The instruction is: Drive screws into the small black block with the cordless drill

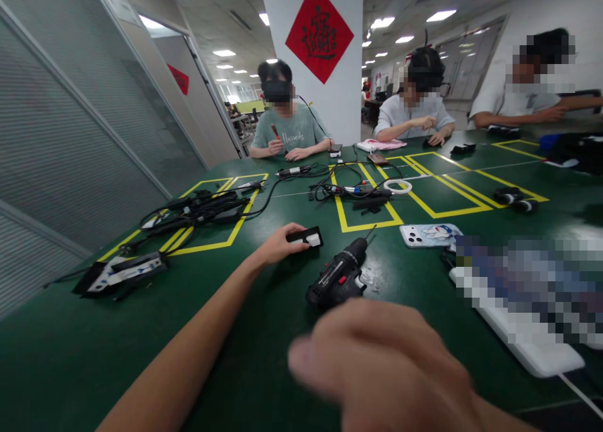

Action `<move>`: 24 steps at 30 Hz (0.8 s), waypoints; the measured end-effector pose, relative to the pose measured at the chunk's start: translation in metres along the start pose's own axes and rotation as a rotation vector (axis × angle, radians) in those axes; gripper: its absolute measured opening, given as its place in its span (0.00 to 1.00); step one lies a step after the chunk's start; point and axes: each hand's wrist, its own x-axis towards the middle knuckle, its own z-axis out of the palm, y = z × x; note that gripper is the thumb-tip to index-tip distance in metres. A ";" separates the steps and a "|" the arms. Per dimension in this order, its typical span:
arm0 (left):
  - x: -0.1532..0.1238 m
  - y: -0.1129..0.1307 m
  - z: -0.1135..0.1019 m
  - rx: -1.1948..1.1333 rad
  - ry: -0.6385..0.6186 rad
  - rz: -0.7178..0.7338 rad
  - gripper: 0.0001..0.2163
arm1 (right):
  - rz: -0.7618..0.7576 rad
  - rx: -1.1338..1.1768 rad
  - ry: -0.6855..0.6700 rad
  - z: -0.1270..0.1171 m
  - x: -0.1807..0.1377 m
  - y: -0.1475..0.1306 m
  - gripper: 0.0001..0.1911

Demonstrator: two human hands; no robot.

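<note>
My left hand (279,245) is closed on a small black rectangular piece (316,233) with a white part along its front, held at the table top. Beside it a black cordless drill (335,275) lies on its side, its thin bit pointing away and to the right. My right hand (381,356) is large and somewhat blurred in the foreground, just nearer to me than the drill. Its fingers are curled together, thumb to the left. Whatever they hold, if anything, is hidden by the back of the hand.
Tangled black cables (202,206) and a black-and-white part (122,272) lie to the left on the green table (264,331). More cables (348,190) lie at centre. A phone (431,235) and a white device (522,338) are to the right. Several people sit across the table.
</note>
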 end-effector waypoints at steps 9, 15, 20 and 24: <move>0.039 0.002 0.035 -0.222 0.068 0.034 0.27 | 0.522 -0.661 -0.447 0.040 -0.016 0.041 0.30; 0.038 -0.001 0.036 -0.238 0.080 0.040 0.28 | 0.708 -0.804 -0.568 0.050 -0.008 0.042 0.40; 0.039 0.000 0.034 -0.236 0.050 0.035 0.27 | 0.788 -0.792 -0.613 0.057 0.004 0.047 0.44; 0.043 0.003 0.033 -0.231 0.026 0.066 0.26 | 0.806 -0.697 -0.544 0.053 0.001 0.054 0.47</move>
